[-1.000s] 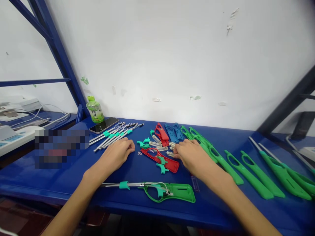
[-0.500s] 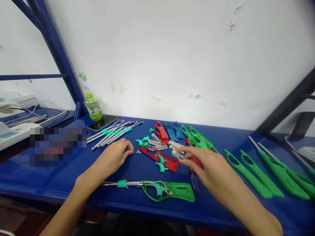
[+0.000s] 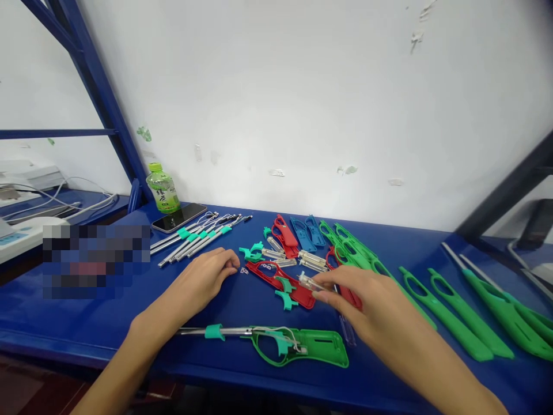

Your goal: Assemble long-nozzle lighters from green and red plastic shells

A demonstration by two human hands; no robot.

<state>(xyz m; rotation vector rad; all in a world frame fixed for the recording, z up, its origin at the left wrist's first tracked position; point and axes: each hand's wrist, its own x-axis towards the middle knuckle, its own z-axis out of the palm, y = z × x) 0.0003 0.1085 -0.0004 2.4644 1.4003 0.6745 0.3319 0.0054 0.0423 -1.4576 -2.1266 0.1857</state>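
Observation:
My right hand (image 3: pixel 352 297) pinches a clear plastic fuel tank (image 3: pixel 307 281) by one end, above the table. Curled and resting on the tabletop is my left hand (image 3: pixel 213 274), with nothing visible in its fingers. Small clear clips (image 3: pixel 244 270) lie just beside its fingertips. A red lighter shell half (image 3: pixel 302 297) and teal triggers (image 3: pixel 285 300) sit between the hands. Nearer the front edge, a green lighter shell half (image 3: pixel 324 346) holds a metal tube (image 3: pixel 235 331), white wires and a teal trigger. Several more clear tanks (image 3: pixel 313 262) lie behind the held one.
Metal tubes with wires (image 3: pixel 194 239), a phone (image 3: pixel 179 217) and a green bottle (image 3: pixel 163 190) are at the back left. Blue shell halves (image 3: pixel 307 231) lie at the back. Green shells (image 3: pixel 449 317) and assembled green lighters (image 3: pixel 496 311) occupy the right side.
My right hand has drawn the clear tank slightly down and away from the other tanks. My left hand stays in about the same place, fingers still curled.

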